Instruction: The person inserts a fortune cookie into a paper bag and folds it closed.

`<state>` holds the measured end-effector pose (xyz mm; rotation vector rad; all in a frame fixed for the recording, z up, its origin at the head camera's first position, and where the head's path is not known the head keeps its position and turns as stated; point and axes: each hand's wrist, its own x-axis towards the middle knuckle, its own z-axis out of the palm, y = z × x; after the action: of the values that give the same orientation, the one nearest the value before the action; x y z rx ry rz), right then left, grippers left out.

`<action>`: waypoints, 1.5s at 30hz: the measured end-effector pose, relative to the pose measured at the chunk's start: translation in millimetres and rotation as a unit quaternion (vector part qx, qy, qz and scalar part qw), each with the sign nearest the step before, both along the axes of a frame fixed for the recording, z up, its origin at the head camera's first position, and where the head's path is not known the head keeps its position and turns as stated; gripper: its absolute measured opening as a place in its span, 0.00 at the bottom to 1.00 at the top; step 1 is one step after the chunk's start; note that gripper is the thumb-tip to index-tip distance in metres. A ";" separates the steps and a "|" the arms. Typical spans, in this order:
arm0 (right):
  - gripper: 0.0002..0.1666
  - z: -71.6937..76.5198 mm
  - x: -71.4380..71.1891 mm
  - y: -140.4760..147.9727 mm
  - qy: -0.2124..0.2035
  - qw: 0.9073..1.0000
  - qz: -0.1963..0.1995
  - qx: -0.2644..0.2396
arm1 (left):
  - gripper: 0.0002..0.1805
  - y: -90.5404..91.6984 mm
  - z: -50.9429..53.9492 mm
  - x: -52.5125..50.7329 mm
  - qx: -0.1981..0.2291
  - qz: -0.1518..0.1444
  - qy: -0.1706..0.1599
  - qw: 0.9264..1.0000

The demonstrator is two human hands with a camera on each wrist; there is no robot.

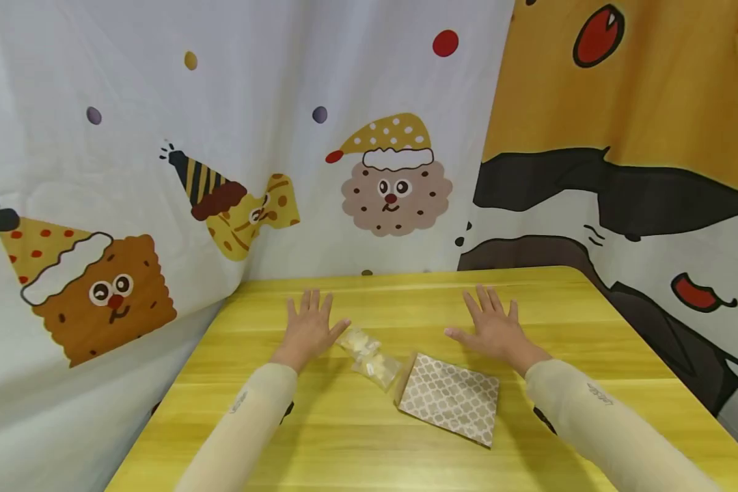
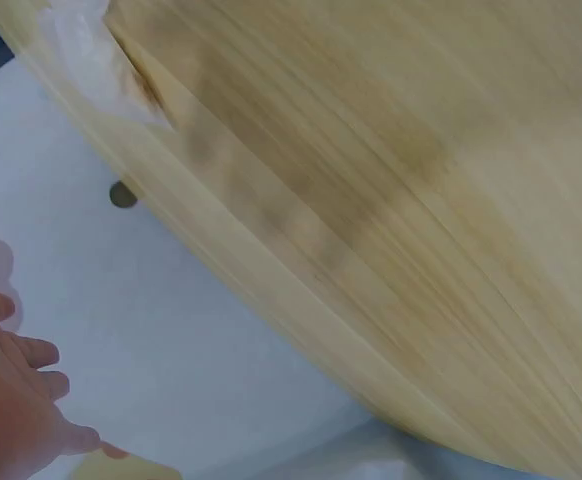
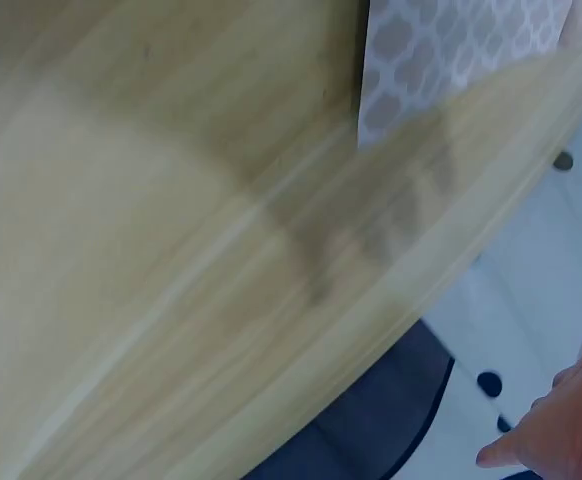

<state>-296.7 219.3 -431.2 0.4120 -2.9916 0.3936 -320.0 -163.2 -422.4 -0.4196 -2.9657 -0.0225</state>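
The packet (image 1: 449, 398) is beige, white-latticed — the table (image 1: 344, 454) streaky yellow.

Left hand (image 2: 11, 400), right hand (image 3: 566, 420) and patterned packet (image 3: 436, 50) cut off by wrist-view edges, clear sachets (image 1: 378, 369) indistinct inside

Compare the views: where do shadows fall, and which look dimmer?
Head view: bright, soft shadows beside both sleeves on the table; left wrist view: dimmer, blurry finger-like shadows across it; right wrist view: also dim, similar shadows near the patterned package.
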 end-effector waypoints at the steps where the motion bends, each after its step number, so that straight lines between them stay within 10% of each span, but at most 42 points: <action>1: 0.63 -2.5 1.4 -2.6 0.002 1.000 0.004 -0.001 | 0.46 1.5 -1.0 0.8 -0.001 -0.004 0.000 1.000; 22: 0.62 -37.6 36.9 -41.5 -0.017 0.998 0.056 0.009 | 0.44 54.6 -17.3 26.0 -0.026 -0.091 -0.002 0.995; 45: 0.74 -63.7 60.1 -60.4 -0.085 0.992 0.092 0.013 | 0.43 93.2 -42.5 45.6 -0.026 -0.175 -0.094 0.980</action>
<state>-236.7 158.9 -494.9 0.6958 -3.1357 0.4242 -274.4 -70.0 -464.9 -0.9920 -3.0365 -0.0250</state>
